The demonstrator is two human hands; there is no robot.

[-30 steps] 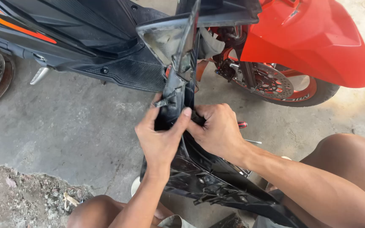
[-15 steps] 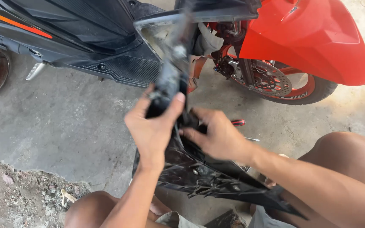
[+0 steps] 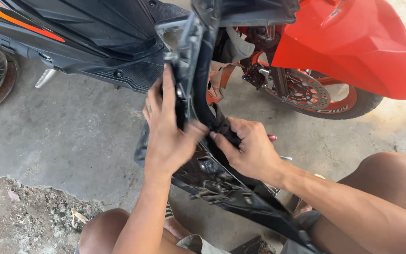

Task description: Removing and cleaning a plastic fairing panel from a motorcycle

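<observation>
The person's bare knees sit low at the bottom of the view. A long black plastic panel (image 3: pixel 222 181) runs from beside the right knee up to the scooter. The left hand (image 3: pixel 167 127) wraps its grip around the tall, thin upper edge of the panel, fingers pressed tight on it. The right hand (image 3: pixel 250 148) pinches a small black tab lower down, fingers curled shut on the plastic.

The panel looks thin and bendy. If the hands pull apart or twist too hard, I think a clip could snap or the panel could crack. If one hand slips, the panel could drop onto the concrete floor (image 3: pixel 71 141) and get scratched.

A tool with a red handle (image 3: pixel 272 138) lies on the floor just behind the right hand, partly hidden. Farther off stands the scooter, with its black footboard (image 3: pixel 123 70) to the left. The red front fender (image 3: pixel 353 47) and the front wheel (image 3: pixel 316 96) are close to the panel's top, so it could bump them.
</observation>
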